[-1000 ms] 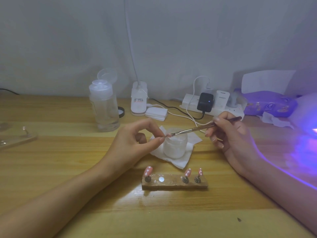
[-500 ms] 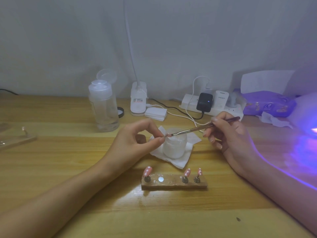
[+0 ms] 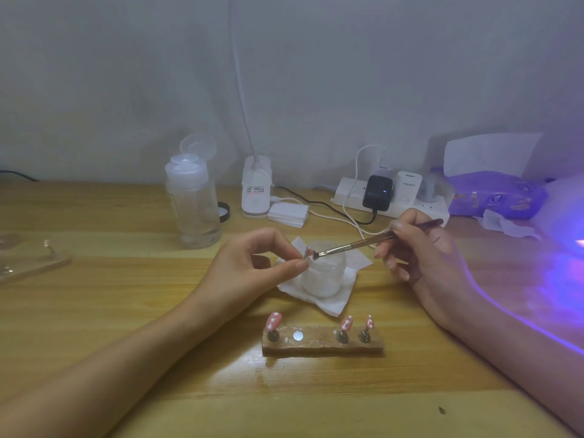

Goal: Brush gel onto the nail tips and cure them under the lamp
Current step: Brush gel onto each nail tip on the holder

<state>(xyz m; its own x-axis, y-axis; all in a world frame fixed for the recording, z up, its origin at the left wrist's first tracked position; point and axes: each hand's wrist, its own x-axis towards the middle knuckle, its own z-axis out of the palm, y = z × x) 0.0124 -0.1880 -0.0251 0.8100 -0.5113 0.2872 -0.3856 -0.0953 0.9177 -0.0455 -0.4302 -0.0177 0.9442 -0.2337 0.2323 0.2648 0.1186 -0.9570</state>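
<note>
Pinching a small nail tip (image 3: 308,252) between thumb and forefinger of the left hand (image 3: 249,267), fingers curled in on it, just above the near rim of a frosted jar (image 3: 322,276). Gripping a thin brush (image 3: 363,241) pen-fashion in the right hand (image 3: 420,248), fingers clenched on the handle, bristles touching the held nail tip. Under the jar, a white tissue (image 3: 335,303) spread on the wooden counter (image 3: 126,295).

Nearer the body, a wooden block (image 3: 322,344) lying flat, with three pink, white-dotted nail tips (image 3: 273,322) upright on small stands: one at its left end, two close together toward its right end, and a bare silver disc (image 3: 297,336) between them.

Further back, left of the hands, a clear bottle (image 3: 194,207) with its flip lid up. Behind the right hand, a white power strip (image 3: 350,192) with plugs in it, and beside that a purple pack of wipes (image 3: 496,199). At the right edge, well apart from the held nail tip, the lamp (image 3: 565,213), throwing violet light over the counter and the right forearm.
</note>
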